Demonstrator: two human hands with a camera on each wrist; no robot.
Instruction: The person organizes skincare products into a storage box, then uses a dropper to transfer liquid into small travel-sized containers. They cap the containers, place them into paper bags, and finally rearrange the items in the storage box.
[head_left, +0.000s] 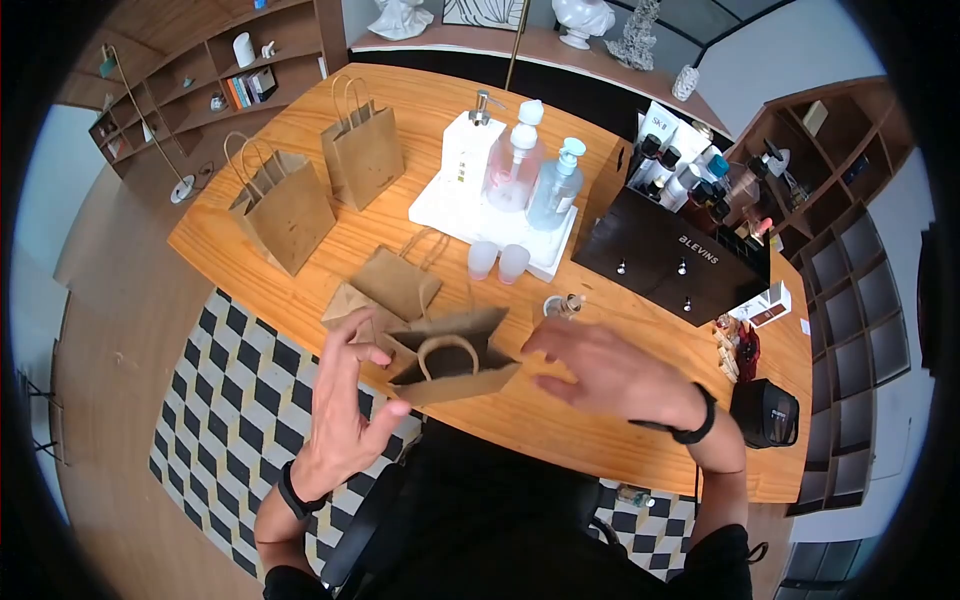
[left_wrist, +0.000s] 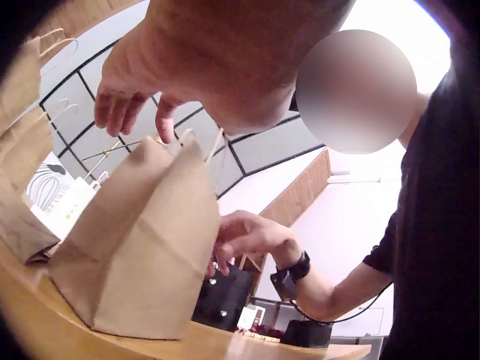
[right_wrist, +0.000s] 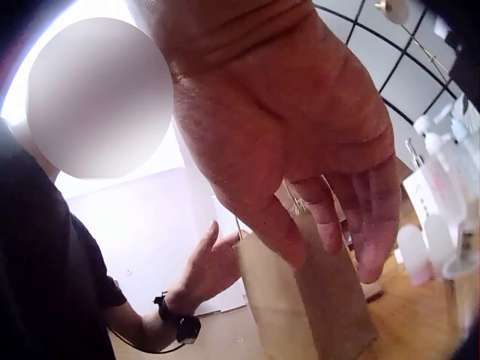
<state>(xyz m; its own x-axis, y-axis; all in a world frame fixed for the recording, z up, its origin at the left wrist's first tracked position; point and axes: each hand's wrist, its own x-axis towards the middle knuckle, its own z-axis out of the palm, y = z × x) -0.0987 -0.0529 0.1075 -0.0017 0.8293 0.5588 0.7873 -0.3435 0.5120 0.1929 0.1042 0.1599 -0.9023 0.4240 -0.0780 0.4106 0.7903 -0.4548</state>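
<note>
Brown paper bag (head_left: 470, 385) between loosely open hands (head_left: 343, 405) (head_left: 612, 372)

- The near open bag (head_left: 458, 387) is showing matt brown paper, creased along its side in the left wrist view.
- Its curved handle (head_left: 448, 341) is looking like dull paper cord.
- The counter (head_left: 600, 440) is showing smooth, grained wood with a soft sheen.
- The white dispenser (head_left: 465, 160) is looking smooth, its pump (head_left: 483, 108) gleaming like polished metal.
- The pink bottle (head_left: 512, 180) and blue bottle (head_left: 555, 195) are looking like glossy, see-through plastic.
- The small cups (head_left: 482, 260) are appearing frosted and translucent.
- The black box (head_left: 640, 235) is looking smooth, its knobs (head_left: 682, 267) shining like metal.
</note>
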